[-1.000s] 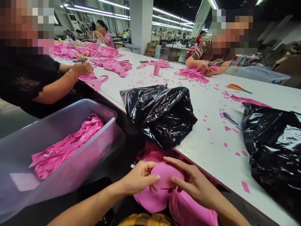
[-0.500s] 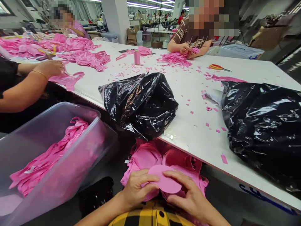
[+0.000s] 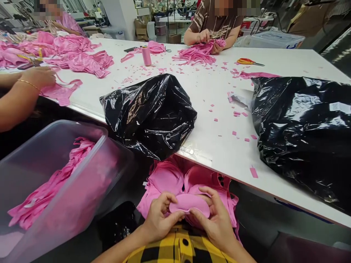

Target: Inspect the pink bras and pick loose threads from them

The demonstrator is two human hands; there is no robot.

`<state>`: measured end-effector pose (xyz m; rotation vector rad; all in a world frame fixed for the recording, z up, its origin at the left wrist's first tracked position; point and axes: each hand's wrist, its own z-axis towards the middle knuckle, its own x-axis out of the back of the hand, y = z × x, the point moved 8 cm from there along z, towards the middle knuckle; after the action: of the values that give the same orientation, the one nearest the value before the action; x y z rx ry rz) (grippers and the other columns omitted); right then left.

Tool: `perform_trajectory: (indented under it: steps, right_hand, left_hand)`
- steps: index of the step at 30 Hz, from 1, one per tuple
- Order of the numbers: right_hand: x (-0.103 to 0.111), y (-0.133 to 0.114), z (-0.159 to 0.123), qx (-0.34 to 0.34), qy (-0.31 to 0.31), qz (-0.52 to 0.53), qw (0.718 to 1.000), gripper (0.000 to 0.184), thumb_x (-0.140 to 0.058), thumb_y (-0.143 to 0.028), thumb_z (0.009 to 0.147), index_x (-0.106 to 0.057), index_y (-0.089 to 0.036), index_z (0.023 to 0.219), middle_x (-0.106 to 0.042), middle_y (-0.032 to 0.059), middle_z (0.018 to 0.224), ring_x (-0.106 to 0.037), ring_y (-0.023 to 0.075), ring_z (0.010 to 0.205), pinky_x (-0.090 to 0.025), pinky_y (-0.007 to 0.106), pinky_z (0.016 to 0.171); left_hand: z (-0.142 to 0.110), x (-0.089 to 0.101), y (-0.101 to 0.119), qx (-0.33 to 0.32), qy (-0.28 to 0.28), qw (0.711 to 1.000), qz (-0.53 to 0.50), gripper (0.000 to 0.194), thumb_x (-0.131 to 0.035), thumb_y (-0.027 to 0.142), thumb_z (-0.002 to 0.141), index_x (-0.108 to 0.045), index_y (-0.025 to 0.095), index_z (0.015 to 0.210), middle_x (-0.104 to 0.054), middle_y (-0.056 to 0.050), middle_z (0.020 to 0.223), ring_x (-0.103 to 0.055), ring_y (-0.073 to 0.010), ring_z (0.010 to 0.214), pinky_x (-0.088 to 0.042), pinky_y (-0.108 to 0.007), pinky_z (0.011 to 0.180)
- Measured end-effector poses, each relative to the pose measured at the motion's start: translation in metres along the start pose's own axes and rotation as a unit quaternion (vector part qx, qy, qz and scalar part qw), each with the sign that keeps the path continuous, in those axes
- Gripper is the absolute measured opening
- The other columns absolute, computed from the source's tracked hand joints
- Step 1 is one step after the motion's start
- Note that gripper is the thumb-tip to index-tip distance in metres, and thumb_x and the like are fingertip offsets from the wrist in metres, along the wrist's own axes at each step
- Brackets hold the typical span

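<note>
Between my two hands is a pink oval bra pad [image 3: 190, 204], slightly bent along its lower edge. My left hand [image 3: 161, 213] pinches its left end with thumb and fingers. On the other end, my right hand [image 3: 215, 215] grips with the thumb in front and fingers behind. Just beyond the pad, several pink bras [image 3: 167, 177] lie in my lap, partly under the table edge, their cups facing up. The pad and my hands cover part of them.
A black plastic bag [image 3: 153, 117] lies at the white table's [image 3: 219, 153] near edge; another black bag [image 3: 304, 138] is at right. A clear bin [image 3: 102, 137] with pink straps stands left. Scissors [image 3: 248, 62], a thread spool [image 3: 146, 56] and scraps lie farther back. Two co-workers handle pink pieces.
The pad has turned from a broad face toward me to a narrower, tilted oval, and my fingers have shifted on its ends. The view has tilted down and turned slightly right.
</note>
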<state>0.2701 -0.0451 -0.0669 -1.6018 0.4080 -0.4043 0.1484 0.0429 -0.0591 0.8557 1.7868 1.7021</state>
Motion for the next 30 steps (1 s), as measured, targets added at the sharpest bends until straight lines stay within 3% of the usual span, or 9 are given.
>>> perform_trajectory:
  steps: [3, 6, 9, 12, 17, 22, 25, 28, 30]
  right_hand:
    - [-0.003, 0.011, -0.003, -0.059, -0.026, -0.009, 0.998, 0.048, -0.063, -0.032, 0.077, -0.045, -0.02, 0.12, -0.067, 0.0092, 0.098, -0.065, 0.0193, 0.081, -0.053, 0.029, 0.073]
    - [-0.004, 0.01, -0.001, -0.085, -0.046, -0.05, 0.994, 0.04, -0.065, -0.033, 0.074, -0.055, -0.018, 0.109, -0.064, 0.0108, 0.106, -0.062, 0.0226, 0.094, -0.051, 0.032, 0.081]
    - [-0.015, 0.001, 0.001, -0.092, -0.124, -0.056, 0.986, 0.034, -0.068, -0.031, 0.072, -0.058, -0.019, 0.103, -0.065, 0.0068, 0.1, -0.061, 0.0218, 0.093, -0.05, 0.03, 0.081]
    - [-0.028, 0.003, -0.003, -0.142, -0.183, -0.004, 0.973, 0.03, -0.065, -0.031, 0.075, -0.058, -0.021, 0.102, -0.065, 0.0018, 0.084, -0.063, 0.0159, 0.071, -0.051, 0.025, 0.065]
    - [-0.034, 0.025, -0.012, -0.2, -0.158, 0.129, 0.958, 0.026, -0.067, -0.037, 0.073, -0.065, -0.019, 0.092, -0.059, -0.0035, 0.057, -0.053, 0.0073, 0.041, -0.042, 0.017, 0.043]
    - [-0.031, 0.043, -0.018, -0.22, -0.109, 0.189, 0.951, 0.025, -0.07, -0.039, 0.068, -0.068, -0.017, 0.077, -0.058, -0.0029, 0.048, -0.049, 0.007, 0.033, -0.037, 0.017, 0.035]
    - [-0.032, 0.049, -0.02, -0.254, -0.1, 0.212, 0.938, 0.024, -0.073, -0.038, 0.064, -0.067, -0.016, 0.071, -0.057, -0.0031, 0.042, -0.047, 0.007, 0.029, -0.033, 0.016, 0.032]
    - [-0.038, 0.052, -0.021, -0.302, -0.103, 0.25, 0.914, 0.023, -0.075, -0.035, 0.058, -0.065, -0.015, 0.067, -0.054, -0.0039, 0.035, -0.044, 0.0069, 0.025, -0.028, 0.014, 0.029]
    - [-0.042, 0.054, -0.02, -0.324, -0.108, 0.269, 0.901, 0.022, -0.075, -0.031, 0.056, -0.064, -0.015, 0.066, -0.053, -0.0039, 0.033, -0.042, 0.0067, 0.024, -0.025, 0.013, 0.028]
  left_hand:
    - [-0.005, -0.008, -0.02, 0.148, -0.003, 0.984, -0.103, 0.044, -0.067, 0.03, 0.072, -0.051, 0.014, 0.109, -0.064, -0.002, 0.073, -0.062, -0.0112, 0.056, -0.05, -0.021, 0.054]
    - [-0.007, -0.011, -0.026, 0.21, 0.0, 0.97, -0.125, 0.04, -0.071, 0.03, 0.067, -0.054, 0.012, 0.099, -0.063, -0.001, 0.07, -0.06, -0.0097, 0.054, -0.05, -0.019, 0.052]
    - [-0.008, -0.009, -0.029, 0.235, 0.01, 0.962, -0.139, 0.033, -0.072, 0.028, 0.064, -0.052, 0.012, 0.084, -0.061, 0.002, 0.062, -0.058, -0.0082, 0.048, -0.049, -0.018, 0.047]
    - [-0.011, -0.01, -0.033, 0.245, -0.002, 0.959, -0.143, 0.032, -0.073, 0.027, 0.063, -0.047, 0.014, 0.078, -0.058, 0.005, 0.053, -0.055, -0.0071, 0.041, -0.046, -0.015, 0.041]
    - [-0.012, -0.014, -0.036, 0.221, -0.012, 0.961, -0.168, 0.033, -0.073, 0.034, 0.064, -0.048, 0.013, 0.068, -0.056, 0.003, 0.05, -0.056, -0.0079, 0.041, -0.046, -0.014, 0.04]
    - [-0.009, -0.015, -0.023, 0.119, -0.059, 0.978, -0.162, 0.026, -0.067, 0.032, 0.074, -0.054, 0.01, 0.066, -0.058, -0.003, 0.073, -0.061, -0.009, 0.049, -0.052, -0.019, 0.046]
    - [-0.006, -0.01, 0.006, -0.065, -0.108, 0.992, -0.028, 0.011, -0.062, 0.021, 0.078, -0.06, 0.011, 0.076, -0.061, -0.009, 0.083, -0.064, -0.0122, 0.061, -0.055, -0.022, 0.055]
    - [-0.014, -0.01, 0.032, -0.265, -0.152, 0.944, 0.128, 0.017, -0.063, 0.018, 0.078, -0.061, 0.01, 0.092, -0.063, -0.015, 0.091, -0.065, -0.0187, 0.083, -0.055, -0.025, 0.07]
    - [-0.019, -0.011, 0.039, -0.342, -0.155, 0.907, 0.193, 0.022, -0.062, 0.018, 0.079, -0.058, 0.008, 0.098, -0.063, -0.017, 0.093, -0.065, -0.0186, 0.085, -0.055, -0.024, 0.074]
